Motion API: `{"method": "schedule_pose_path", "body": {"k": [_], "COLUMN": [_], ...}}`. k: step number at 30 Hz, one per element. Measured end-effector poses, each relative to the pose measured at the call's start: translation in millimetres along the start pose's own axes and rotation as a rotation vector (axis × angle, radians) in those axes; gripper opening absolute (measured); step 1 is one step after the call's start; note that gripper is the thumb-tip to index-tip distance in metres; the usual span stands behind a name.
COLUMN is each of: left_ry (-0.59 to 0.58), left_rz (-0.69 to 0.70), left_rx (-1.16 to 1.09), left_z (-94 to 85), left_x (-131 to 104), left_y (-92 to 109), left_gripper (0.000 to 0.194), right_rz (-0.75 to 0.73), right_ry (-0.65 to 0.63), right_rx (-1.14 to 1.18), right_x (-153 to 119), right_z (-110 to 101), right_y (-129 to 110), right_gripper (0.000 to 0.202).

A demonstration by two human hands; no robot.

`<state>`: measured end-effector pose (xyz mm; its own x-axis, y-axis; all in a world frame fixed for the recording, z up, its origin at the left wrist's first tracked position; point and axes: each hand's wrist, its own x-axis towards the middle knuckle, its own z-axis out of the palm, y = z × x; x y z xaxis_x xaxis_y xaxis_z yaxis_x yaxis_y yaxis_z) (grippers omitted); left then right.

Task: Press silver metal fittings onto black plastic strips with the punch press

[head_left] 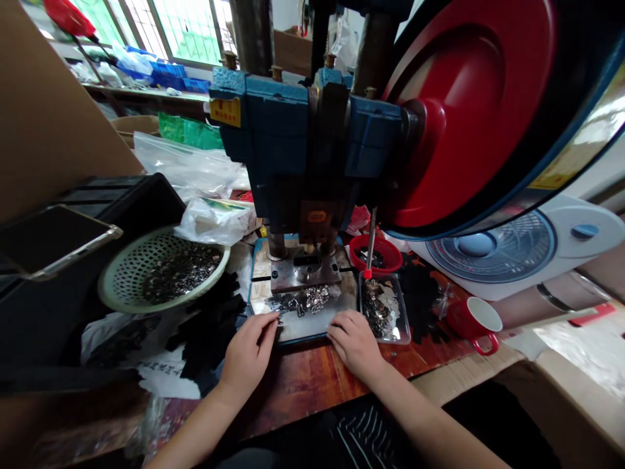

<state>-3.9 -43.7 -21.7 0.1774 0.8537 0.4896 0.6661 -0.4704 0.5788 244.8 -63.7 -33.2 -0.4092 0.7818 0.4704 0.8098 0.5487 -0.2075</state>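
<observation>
My left hand (250, 348) rests at the front left of the press's metal plate (295, 330), thumb and forefinger pinched together. Something small and dark shows at those fingertips, too small to name. At the plate's front right edge lies my right hand (355, 342), its fingers curled and held together; whatever may be under them is hidden. Between and beyond the hands, a pile of small shiny metal pieces (316, 298) lies on the plate, with dark pieces to its left. Behind the pile sits the die block (305, 272), under the blue press (278, 130).
Left stands a pale green basket (114, 286) of small metal parts, near a phone (58, 238). Right are a clear tray (404, 326) of metal pieces, a red basket (396, 260), a red mug (461, 319) and a fan (493, 244). A large red flywheel (469, 117) overhangs the right side.
</observation>
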Motion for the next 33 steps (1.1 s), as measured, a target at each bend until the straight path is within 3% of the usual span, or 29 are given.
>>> {"method": "schedule_pose_path", "body": {"k": [12,15,18,23,27,33], "left_ry": [-0.051,-0.068,-0.077,-0.094,-0.085,-0.044], "left_rz": [-0.303,-0.393,-0.420,-0.398,-0.418,-0.414], "left_rx": [-0.237,-0.304,-0.362,-0.353,-0.382,-0.407], "left_z": [1.2,1.4,1.8,-0.5,-1.1,4.7], "left_x": [17.9,23.5,35.1,57.6,70.7,91.9], "left_y": [12.7,16.6,20.3,23.7,22.9,14.8], "left_gripper": [0.023,0.024,0.028,0.028,0.027,0.026], "right_rz": [0.061,0.191,0.344,0.395,0.331,0.111], "right_ry": [0.064,0.085,0.167,0.184,0.132,0.115], "right_rx": [0.085,0.130,0.132,0.091,0.022,-0.041], "right_x": [0.8,27.9,74.6,143.4,155.4,138.8], "right_z": [2.9,-1.7,-2.8,7.3,12.7,1.6], "right_y": [-5.4,-0.2,12.0,26.6,26.4,23.1], "right_gripper": [0.015,0.013,0.012,0.013,0.014,0.020]}}
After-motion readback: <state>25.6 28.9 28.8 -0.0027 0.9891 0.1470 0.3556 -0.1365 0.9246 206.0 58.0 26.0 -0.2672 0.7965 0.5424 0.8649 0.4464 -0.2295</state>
